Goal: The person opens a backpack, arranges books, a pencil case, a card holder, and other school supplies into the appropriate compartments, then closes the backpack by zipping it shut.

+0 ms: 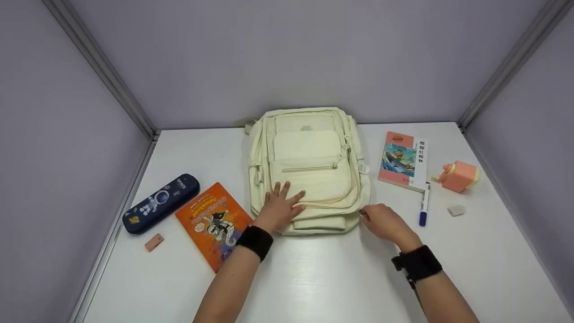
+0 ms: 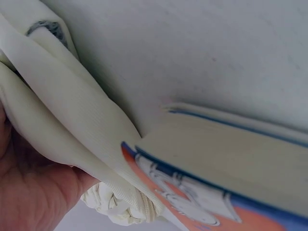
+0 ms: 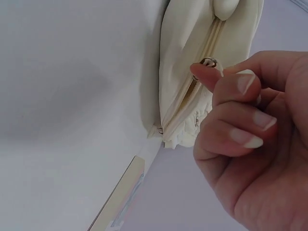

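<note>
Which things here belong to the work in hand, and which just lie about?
In use:
Cream backpack, under the left hand
Zipper pull, pinched by the right hand

Apparently just lying about:
Dark blue case
Orange book
Pink book
Marker
Peach sharpener
Small pink block
Small grey block

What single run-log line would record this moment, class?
Left hand: spread on backpack front | right hand: pinching zipper pull, lower right side | zipper: partly open | orange book: left of backpack

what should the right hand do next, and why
Probably slide the zipper pull along to widen the opening: the right hand pinches that pull, only a narrow gap shows beside it, and the left hand rests on the backpack, which should steady it.
</note>
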`<state>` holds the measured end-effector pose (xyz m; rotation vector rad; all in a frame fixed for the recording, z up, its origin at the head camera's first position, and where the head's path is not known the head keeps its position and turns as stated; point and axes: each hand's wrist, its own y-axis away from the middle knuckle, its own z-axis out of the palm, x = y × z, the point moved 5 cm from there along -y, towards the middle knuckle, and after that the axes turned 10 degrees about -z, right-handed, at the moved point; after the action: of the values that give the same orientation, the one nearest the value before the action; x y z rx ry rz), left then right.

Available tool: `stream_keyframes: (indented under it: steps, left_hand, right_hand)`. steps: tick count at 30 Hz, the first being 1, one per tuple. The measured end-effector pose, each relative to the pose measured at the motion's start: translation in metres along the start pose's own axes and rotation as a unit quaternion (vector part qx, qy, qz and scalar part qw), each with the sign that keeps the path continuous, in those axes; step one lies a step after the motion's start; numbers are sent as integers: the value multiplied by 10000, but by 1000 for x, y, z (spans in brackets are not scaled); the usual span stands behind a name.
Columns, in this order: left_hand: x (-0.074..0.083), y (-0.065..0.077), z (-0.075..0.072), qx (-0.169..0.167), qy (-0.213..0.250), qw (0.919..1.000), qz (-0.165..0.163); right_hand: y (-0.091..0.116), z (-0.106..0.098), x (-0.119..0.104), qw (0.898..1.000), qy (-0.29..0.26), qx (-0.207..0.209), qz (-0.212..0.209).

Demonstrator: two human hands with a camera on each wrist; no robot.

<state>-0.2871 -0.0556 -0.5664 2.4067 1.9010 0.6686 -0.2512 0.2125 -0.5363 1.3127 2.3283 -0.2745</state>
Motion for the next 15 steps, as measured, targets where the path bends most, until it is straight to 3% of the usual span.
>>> stream_keyframes:
  steps: [8,15]
  left_hand:
    - [-1,1,0,62,-50,10000,3]
    - [0,0,0,98,-47,9999,-6]
  right_hand:
    - [-2,6,-17,9991,-138,270,-295]
    - [-6,15,-36,9990,-172,349,-216]
